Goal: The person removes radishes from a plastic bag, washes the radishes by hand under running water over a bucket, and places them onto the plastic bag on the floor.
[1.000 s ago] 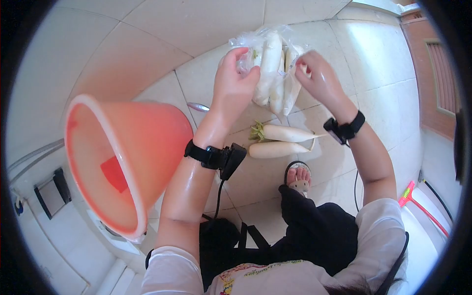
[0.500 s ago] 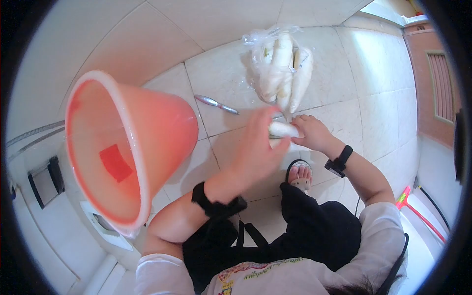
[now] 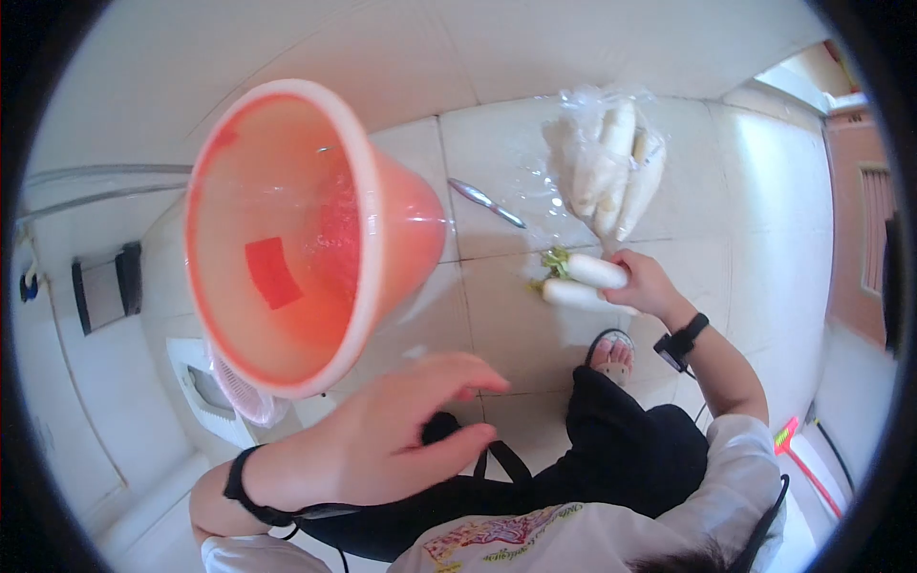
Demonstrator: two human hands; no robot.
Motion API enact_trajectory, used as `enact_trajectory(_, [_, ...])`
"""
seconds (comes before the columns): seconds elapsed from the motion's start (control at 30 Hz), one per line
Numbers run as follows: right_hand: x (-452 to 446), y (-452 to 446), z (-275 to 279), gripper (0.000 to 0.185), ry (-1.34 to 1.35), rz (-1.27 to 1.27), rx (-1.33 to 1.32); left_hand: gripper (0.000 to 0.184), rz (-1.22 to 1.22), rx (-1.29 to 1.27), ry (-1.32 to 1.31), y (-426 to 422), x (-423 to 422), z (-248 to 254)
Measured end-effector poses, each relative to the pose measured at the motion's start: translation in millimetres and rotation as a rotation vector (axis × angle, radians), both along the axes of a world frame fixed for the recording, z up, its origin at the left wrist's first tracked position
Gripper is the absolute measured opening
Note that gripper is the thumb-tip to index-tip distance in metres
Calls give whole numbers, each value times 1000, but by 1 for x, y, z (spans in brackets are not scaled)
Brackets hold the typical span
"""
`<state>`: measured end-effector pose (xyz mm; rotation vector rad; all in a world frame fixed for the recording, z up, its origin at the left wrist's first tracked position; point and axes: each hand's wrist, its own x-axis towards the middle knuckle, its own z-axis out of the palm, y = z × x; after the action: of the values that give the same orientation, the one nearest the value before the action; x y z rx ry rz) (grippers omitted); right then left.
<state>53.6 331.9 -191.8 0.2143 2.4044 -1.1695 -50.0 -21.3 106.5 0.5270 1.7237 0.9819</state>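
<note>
My right hand (image 3: pixel 645 285) is closed around the tapered end of a white radish (image 3: pixel 594 271) with a green top. Just below that one, a second radish (image 3: pixel 573 295) lies on the floor, its right end close to my fingers. My left hand (image 3: pixel 406 420) is raised over my lap near the bucket, thumb and fingers apart, holding nothing. Above my right hand, several more radishes (image 3: pixel 611 158) lie in a clear plastic bag (image 3: pixel 581 134). A silver peeler or knife-like tool (image 3: pixel 487 202) rests on the tiles between bucket and bag.
A large orange bucket (image 3: pixel 396 239) stands at the left, with a red patch inside. Behind its lower edge is a pink basket (image 3: pixel 248 396). My sandalled foot (image 3: pixel 612 355) is below the radishes. A red-handled tool (image 3: pixel 807 458) leans at the right.
My left hand has moved away from the radishes, down and left toward my lap. My right hand stays at the radish. The view has shifted, bringing the bucket further in.
</note>
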Motion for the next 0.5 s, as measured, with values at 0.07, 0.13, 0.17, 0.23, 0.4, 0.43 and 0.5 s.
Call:
enact_trajectory(0.07, [-3, -5, 13, 48, -18, 0, -5, 35, 60, -74, 66, -26, -6, 17])
enact_trajectory(0.13, [-4, -12, 26, 47, -35, 3, -6, 33, 319, -63, 152, -57, -3, 27])
enact_trajectory(0.17, [-4, -15, 32, 46, -17, -6, -29, 33, 340, -64, 175, -72, -4, 30])
enact_trajectory(0.23, [-11, -22, 49, 46, 19, 12, -47, 29, 421, -109, 306, -103, -9, 30])
enact_trajectory(0.4, [-51, -37, 112, 54, 226, -38, -237, 34, 441, -271, 701, -172, -8, -3])
enact_trajectory(0.43, [-65, -42, 134, 54, 241, -9, -228, 38, 448, -267, 790, -180, -8, -13])
enact_trajectory(0.5, [-92, -56, 185, 61, 394, 54, -257, 42, 486, -250, 898, -190, -14, -31])
